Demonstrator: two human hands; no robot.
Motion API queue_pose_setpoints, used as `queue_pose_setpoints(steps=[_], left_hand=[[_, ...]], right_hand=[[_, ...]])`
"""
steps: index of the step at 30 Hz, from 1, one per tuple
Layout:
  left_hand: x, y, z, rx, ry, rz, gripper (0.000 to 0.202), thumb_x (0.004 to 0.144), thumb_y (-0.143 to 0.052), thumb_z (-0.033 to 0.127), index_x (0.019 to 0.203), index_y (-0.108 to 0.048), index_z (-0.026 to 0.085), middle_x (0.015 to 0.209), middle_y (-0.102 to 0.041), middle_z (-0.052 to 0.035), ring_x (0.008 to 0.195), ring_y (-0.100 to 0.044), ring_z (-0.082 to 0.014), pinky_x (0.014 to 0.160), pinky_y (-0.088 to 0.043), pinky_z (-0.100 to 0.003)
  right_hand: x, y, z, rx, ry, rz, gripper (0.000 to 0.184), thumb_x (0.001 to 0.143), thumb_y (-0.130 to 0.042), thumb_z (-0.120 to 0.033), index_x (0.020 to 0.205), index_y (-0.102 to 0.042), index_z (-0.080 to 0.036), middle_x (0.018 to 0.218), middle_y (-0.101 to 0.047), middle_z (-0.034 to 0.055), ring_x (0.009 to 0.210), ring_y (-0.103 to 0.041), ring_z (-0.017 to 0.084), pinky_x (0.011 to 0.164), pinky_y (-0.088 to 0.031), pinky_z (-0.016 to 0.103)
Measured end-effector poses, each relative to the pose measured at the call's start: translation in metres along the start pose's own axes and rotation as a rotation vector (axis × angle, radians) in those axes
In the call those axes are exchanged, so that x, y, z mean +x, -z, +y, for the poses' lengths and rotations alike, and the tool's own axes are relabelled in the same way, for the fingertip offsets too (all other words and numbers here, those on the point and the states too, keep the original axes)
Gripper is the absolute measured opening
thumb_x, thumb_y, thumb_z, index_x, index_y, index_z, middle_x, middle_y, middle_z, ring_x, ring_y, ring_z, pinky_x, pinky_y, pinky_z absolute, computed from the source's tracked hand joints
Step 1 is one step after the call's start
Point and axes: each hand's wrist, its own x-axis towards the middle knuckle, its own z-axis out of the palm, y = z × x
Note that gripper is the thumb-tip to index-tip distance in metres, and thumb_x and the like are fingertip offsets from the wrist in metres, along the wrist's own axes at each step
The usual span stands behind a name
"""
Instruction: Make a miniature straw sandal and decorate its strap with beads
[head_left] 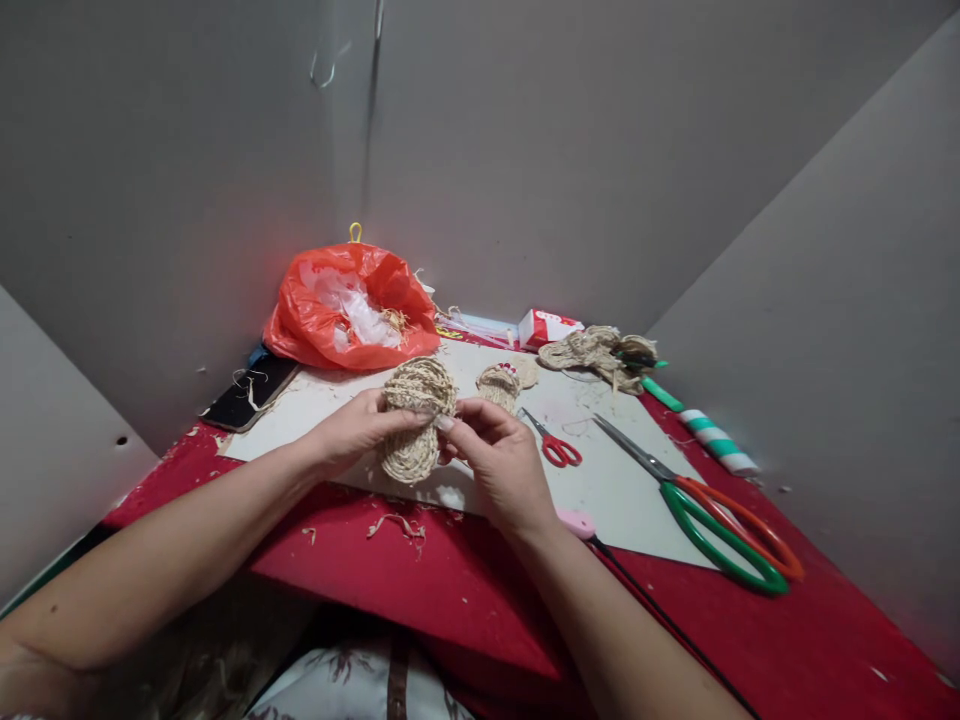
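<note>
A small woven straw slipper (411, 455), coiled from braided cord, is held up over the front edge of the white board. My left hand (358, 428) grips its left side, the thumb lying across the narrow middle. From the right, my right hand (496, 452) pinches at the slipper's edge with thumb and forefinger; whether a thin strand is between them I cannot tell. Just behind my right hand lies a second small straw piece with red beads (498, 384), partly hidden by the fingers. Small red-handled scissors (559, 450) rest to the right of that hand.
Large scissors with green and orange handles (720, 525) lie at the right. Behind are a red plastic bag (300, 325), a phone (251, 395), a red-and-white box (547, 328), more braided straw (592, 350) and a striped roll (718, 442). A pink-handled tool (577, 523) trails a black cable. Grey walls enclose the table.
</note>
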Motion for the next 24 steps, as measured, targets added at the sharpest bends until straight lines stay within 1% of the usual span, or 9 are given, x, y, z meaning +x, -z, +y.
queue_pose_setpoints(steps=[2,4,5,6,8,11,14,18,24], left_hand=[[-0.001,0.005,0.006,0.084,-0.042,0.094,0.029,0.066,-0.075,0.021,0.091,-0.065,0.013,0.090,-0.068,-0.0065,0.080,-0.062,-0.0187,0.070,-0.046,-0.028],[-0.007,0.007,0.011,0.181,-0.168,0.262,0.030,0.067,-0.073,0.020,0.094,-0.061,0.018,0.098,-0.064,-0.0031,0.089,-0.057,-0.0173,0.077,-0.044,-0.027],[-0.012,0.005,0.012,0.242,-0.273,0.356,0.035,0.065,-0.073,0.016,0.096,-0.059,0.021,0.102,-0.062,-0.0011,0.093,-0.055,-0.0170,0.083,-0.042,-0.027],[-0.018,0.003,0.013,0.446,-0.488,0.455,0.036,0.064,-0.072,0.016,0.096,-0.059,0.021,0.102,-0.062,-0.0024,0.094,-0.055,-0.0190,0.087,-0.042,-0.030],[-0.029,-0.003,0.012,0.782,-0.815,0.409,0.031,0.064,-0.068,0.012,0.093,-0.060,0.021,0.098,-0.064,-0.0045,0.095,-0.056,-0.0228,0.091,-0.042,-0.036],[-0.042,-0.010,0.008,1.027,-1.024,0.292,0.038,0.065,-0.065,0.010,0.101,-0.062,0.022,0.106,-0.066,-0.0077,0.098,-0.058,-0.0254,0.091,-0.042,-0.040],[-0.045,-0.010,0.005,1.188,-1.090,0.283,0.037,0.070,-0.066,0.014,0.105,-0.066,0.026,0.105,-0.070,-0.0060,0.097,-0.057,-0.0261,0.089,-0.040,-0.040],[-0.041,-0.010,0.002,1.459,-1.047,0.239,0.022,0.083,-0.061,0.020,0.102,-0.070,0.027,0.098,-0.074,-0.0044,0.090,-0.059,-0.0241,0.085,-0.034,-0.037],[-0.036,-0.017,0.003,1.617,-1.013,0.358,0.016,0.090,-0.055,0.027,0.090,-0.069,0.020,0.088,-0.072,-0.0065,0.085,-0.056,-0.0239,0.078,-0.032,-0.037]], right_hand=[[0.001,0.000,0.002,-0.029,0.000,0.044,0.021,0.067,-0.074,-0.033,0.074,-0.061,-0.019,0.057,-0.059,-0.0061,0.047,-0.053,0.010,0.049,-0.047,0.023],[0.000,0.000,0.002,-0.073,0.010,0.067,0.018,0.067,-0.073,-0.031,0.072,-0.061,-0.019,0.055,-0.058,-0.0058,0.047,-0.052,0.010,0.049,-0.046,0.023],[0.000,0.000,0.002,-0.097,0.021,0.073,0.015,0.068,-0.072,-0.030,0.071,-0.061,-0.019,0.055,-0.058,-0.0056,0.048,-0.052,0.010,0.049,-0.045,0.023],[-0.001,0.000,0.001,-0.121,0.034,0.077,0.013,0.068,-0.071,-0.028,0.069,-0.061,-0.019,0.055,-0.058,-0.0052,0.049,-0.052,0.010,0.049,-0.043,0.023],[-0.003,-0.001,0.000,-0.160,0.061,0.083,0.009,0.069,-0.069,-0.024,0.068,-0.062,-0.019,0.058,-0.058,-0.0045,0.050,-0.051,0.010,0.050,-0.041,0.023],[-0.005,-0.002,0.001,-0.193,0.085,0.094,0.008,0.068,-0.069,-0.025,0.069,-0.063,-0.019,0.061,-0.059,-0.0033,0.051,-0.051,0.012,0.050,-0.041,0.024],[-0.005,-0.003,0.001,-0.211,0.097,0.092,0.009,0.068,-0.068,-0.027,0.069,-0.063,-0.020,0.060,-0.060,-0.0024,0.052,-0.052,0.013,0.051,-0.042,0.025],[-0.007,-0.006,0.001,-0.237,0.115,0.061,0.008,0.067,-0.066,-0.027,0.068,-0.064,-0.019,0.060,-0.061,-0.0014,0.053,-0.054,0.013,0.053,-0.044,0.026],[-0.010,-0.007,0.009,-0.281,0.140,0.057,0.011,0.070,-0.065,-0.029,0.074,-0.066,-0.018,0.064,-0.064,0.0006,0.055,-0.057,0.014,0.055,-0.046,0.026]])
